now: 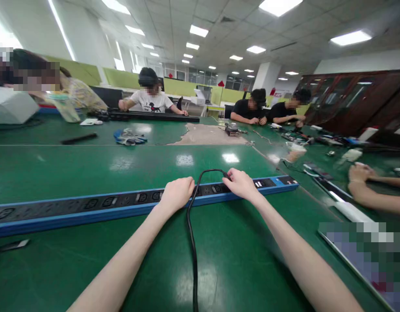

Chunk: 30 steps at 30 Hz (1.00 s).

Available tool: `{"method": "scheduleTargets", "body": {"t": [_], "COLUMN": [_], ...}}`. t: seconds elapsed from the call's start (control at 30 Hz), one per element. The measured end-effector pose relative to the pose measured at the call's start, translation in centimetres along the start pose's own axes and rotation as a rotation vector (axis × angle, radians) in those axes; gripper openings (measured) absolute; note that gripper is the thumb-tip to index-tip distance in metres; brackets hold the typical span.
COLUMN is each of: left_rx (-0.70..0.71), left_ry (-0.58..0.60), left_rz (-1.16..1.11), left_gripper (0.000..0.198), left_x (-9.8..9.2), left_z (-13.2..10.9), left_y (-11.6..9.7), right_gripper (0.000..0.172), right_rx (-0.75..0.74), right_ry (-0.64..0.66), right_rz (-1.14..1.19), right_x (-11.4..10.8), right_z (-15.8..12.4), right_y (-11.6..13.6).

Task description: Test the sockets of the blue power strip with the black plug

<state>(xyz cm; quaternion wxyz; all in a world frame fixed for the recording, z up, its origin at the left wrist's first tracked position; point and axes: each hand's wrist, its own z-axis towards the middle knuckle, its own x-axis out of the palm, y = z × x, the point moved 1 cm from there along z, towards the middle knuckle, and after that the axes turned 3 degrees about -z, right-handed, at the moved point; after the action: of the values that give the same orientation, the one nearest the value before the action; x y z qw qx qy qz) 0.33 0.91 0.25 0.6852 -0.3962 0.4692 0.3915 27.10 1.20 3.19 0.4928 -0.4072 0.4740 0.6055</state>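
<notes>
The black cord (194, 247) arches over the middle of the strip (135, 203) and runs down the near table; it looks light, rubbery and springy, likely to bend back unless held by the stiff plug (226, 176) at its far end. That is where the right hand (241, 184) pinches it, above the strip's right part. The left hand (175, 194) lies curled on the strip, its fingertips just beside the cord; whether it grips either, I cannot tell. The strip, long and straight with blue sides and a black socketed face, seems rigid and fairly heavy, best taken by its edges. Beneath spreads the glossy green table (239, 260); farther off, left, lie crumpled, soft-looking gloves (130, 137), and right of them a ragged-edged beige patch (203, 134).
</notes>
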Motion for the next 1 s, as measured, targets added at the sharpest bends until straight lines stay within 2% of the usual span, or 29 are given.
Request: {"method": "scheduleTargets", "body": {"t": [0.1,0.17,0.33,0.4,0.5,0.67,0.77,0.87,1.0], "left_rx": [-0.009,-0.012,-0.01,-0.01,-0.015,-0.022,-0.012,-0.011,-0.017], "left_ry": [0.01,0.019,0.046,0.058,0.057,0.031,0.03,0.03,0.029], "left_rz": [-0.003,-0.007,-0.017,-0.016,-0.022,-0.026,-0.037,-0.05,-0.05], "left_gripper": [0.047,0.047,0.042,0.04,0.042,0.046,0.046,0.046,0.047], "left_x": [0.0,-0.1,-0.4,-0.5,-0.6,-0.5,-0.4,-0.2,-0.1], "left_z": [0.0,0.0,0.0,-0.1,-0.1,-0.2,-0.2,-0.1,-0.1], "left_y": [-0.2,-0.2,0.0,0.1,-0.1,-0.3,-0.2,0.0,0.0], "right_gripper": [0.033,0.032,0.033,0.035,0.037,0.039,0.042,0.046,0.047], "right_rx": [0.039,0.03,-0.181,-0.212,-0.18,-0.091,-0.064,-0.023,0.086], "right_ry": [-0.018,-0.02,0.074,0.007,-0.061,-0.028,0.052,0.214,0.418], "right_rz": [-0.002,0.038,0.334,0.326,0.231,0.109,0.178,0.393,0.695], "right_x": [0.3,-0.3,-5.2,-7.4,-9.4,-10.1,-9.9,-9.3,-8.5], "right_z": [0.1,0.1,-0.9,-1.5,-1.9,-1.3,-1.1,-1.2,-1.6], "right_y": [0.1,0.3,0.7,0.5,-0.5,-4.4,-6.9,-8.7,-9.8]}}
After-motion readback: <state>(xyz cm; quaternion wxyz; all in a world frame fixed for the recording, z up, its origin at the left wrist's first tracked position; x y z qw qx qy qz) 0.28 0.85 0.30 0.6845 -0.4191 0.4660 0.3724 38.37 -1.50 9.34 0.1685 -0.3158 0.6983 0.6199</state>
